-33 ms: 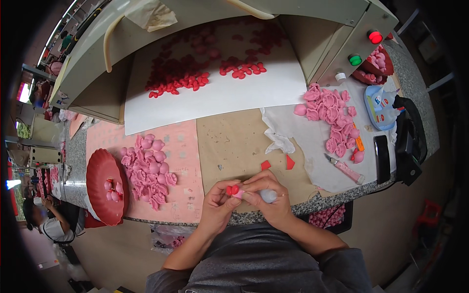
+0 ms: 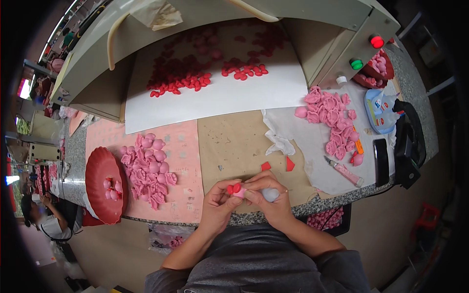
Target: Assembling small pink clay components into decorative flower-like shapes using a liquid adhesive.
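Close to the table's front edge, my left hand (image 2: 218, 201) pinches a small pink piece (image 2: 239, 193) topped by a glossy red bow (image 2: 234, 188). The fingers of my right hand (image 2: 267, 199) are closed on the same piece from the other side. A translucent whitish bottle (image 2: 270, 194), partly covered, is tucked in my right hand. Just beyond lie two red scraps (image 2: 290, 164) on the brown paper (image 2: 229, 141). Fingertips hide much of the pink piece.
Pink ruffled parts and balls (image 2: 149, 168) lie left, beside a red scalloped dish (image 2: 100, 210). More pink parts (image 2: 332, 115), a tube (image 2: 346, 175), a phone (image 2: 381, 161) and a blue tray (image 2: 376, 122) sit right. Red bows (image 2: 181, 83) fill the cabinet (image 2: 337, 53) ahead.
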Demonstrator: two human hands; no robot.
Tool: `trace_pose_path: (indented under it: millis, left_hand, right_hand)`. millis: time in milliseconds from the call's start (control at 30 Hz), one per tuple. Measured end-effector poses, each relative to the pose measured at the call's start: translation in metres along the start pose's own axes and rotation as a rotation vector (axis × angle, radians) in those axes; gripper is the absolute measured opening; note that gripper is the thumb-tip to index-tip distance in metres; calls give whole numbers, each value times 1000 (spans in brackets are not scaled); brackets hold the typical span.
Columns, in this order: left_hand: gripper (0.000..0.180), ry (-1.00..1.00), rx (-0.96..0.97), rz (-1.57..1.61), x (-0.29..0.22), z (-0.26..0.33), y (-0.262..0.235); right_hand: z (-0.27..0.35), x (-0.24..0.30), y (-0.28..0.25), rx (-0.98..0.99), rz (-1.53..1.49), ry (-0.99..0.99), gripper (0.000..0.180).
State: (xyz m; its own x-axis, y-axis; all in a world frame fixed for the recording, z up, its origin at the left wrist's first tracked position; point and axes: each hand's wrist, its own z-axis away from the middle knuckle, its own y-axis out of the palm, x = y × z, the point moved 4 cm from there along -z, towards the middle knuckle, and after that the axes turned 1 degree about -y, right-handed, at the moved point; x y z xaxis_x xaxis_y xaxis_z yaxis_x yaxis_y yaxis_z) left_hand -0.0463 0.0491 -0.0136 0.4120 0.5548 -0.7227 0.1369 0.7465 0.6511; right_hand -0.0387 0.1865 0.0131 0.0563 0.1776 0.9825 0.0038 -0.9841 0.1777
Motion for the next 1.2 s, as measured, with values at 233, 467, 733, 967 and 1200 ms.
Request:
trace_pose_path:
  millis: [233, 467, 733, 967, 1200]
  left_hand:
    - [34, 203, -50, -269, -12, -16, 31]
    - [26, 235, -9, 39, 0, -20, 27]
    - [20, 298, -33, 131, 6, -23, 22]
    - [19, 286, -54, 129, 6, -25, 23]
    - [20, 287, -64, 110, 6, -26, 23]
  right_hand:
    - [0, -16, 8, -139, -902, 310, 14]
    - [-1, -14, 12, -172, -877, 238, 14]
    - [-5, -18, 16, -168, -948, 280, 11]
    - [-6, -26, 14, -209, -956, 303, 10]
    - [-8, -27, 14, -186, -934, 310, 9]
